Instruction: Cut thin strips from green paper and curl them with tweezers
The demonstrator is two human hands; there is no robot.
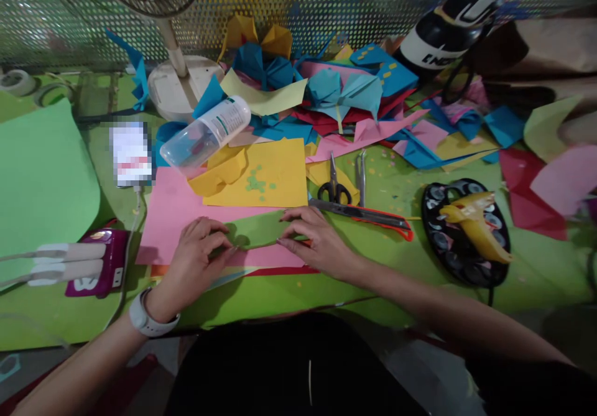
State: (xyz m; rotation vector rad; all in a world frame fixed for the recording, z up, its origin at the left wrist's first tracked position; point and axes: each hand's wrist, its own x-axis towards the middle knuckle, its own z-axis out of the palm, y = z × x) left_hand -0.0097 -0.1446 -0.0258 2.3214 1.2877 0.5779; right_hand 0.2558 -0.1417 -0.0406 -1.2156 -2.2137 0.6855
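Note:
A folded green paper [261,229] lies on a pink sheet [172,208] at the near middle of the table. My left hand [196,257] presses its left end with the fingertips, a white watch on the wrist. My right hand [317,239] pinches and presses the right end of the same green paper. Both hands hold the paper flat against the sheets beneath. A yellow sheet [270,176] with green dots lies just behind it.
Black scissors [334,186], tweezers [361,176] and an orange cutter [368,217] lie right of my hands. A dark palette [461,232] holds a yellow paper shape. A clear bottle [208,135] lies tipped, a fan base [175,86] behind it. Coloured paper scraps [345,92] pile at the back.

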